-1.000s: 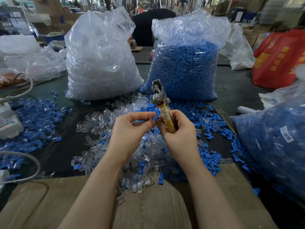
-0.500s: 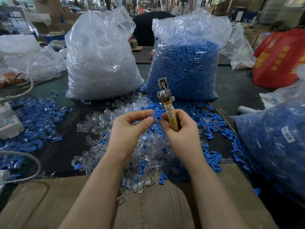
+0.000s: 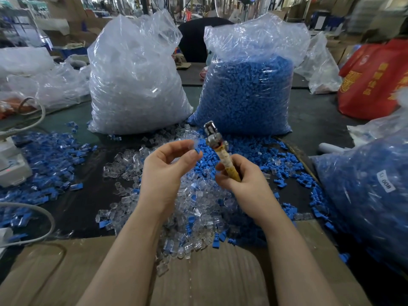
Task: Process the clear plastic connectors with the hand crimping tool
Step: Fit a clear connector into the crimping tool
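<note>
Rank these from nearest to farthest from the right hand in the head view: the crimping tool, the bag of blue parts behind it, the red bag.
1. The crimping tool, gripped in the right hand itself, head pointing up.
2. The bag of blue parts, standing on the table straight beyond the tool.
3. The red bag, far off at the right edge.

White label (image 3: 385, 181) on the bag of blue parts (image 3: 364, 191), right: "800", with what may be "15" beside it. Red bag (image 3: 375, 80), far right: gold characters, not legible.
</note>
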### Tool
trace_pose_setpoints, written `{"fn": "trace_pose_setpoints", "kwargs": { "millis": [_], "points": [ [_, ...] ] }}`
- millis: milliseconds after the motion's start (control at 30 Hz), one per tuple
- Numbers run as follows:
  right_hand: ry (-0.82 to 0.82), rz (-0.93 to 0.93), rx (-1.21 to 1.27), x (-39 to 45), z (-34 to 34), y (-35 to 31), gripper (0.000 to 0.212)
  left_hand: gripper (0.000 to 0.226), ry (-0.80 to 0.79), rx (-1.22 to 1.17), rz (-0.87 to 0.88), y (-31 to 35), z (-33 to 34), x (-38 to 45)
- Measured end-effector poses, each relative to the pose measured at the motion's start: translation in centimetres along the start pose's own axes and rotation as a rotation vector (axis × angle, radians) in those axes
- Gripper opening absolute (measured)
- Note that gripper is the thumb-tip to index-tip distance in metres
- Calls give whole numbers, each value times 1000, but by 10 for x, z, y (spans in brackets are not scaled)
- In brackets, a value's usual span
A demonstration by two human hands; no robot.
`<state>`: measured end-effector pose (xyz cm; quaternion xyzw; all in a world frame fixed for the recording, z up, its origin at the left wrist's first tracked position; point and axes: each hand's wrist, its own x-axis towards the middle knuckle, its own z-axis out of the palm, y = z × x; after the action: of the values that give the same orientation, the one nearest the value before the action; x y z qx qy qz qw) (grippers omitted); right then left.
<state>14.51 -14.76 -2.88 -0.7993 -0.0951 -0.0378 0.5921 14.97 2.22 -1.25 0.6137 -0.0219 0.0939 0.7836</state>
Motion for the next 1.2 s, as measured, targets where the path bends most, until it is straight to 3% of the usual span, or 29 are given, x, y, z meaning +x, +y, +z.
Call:
{"fn": "trace_pose_setpoints", "kwargs": {
  "millis": [300, 433, 1200],
  "points": [
    [-130, 47, -145, -2, -3, 0, 23, 18, 47, 22, 77, 3, -1, 2],
    [-172, 49, -173, -1, -4, 2, 19, 19, 56, 60, 114, 1, -1, 3],
    [-114, 16, -357, -2, 2, -1, 16, 24, 34, 50, 105, -1, -5, 5]
  ]
}}
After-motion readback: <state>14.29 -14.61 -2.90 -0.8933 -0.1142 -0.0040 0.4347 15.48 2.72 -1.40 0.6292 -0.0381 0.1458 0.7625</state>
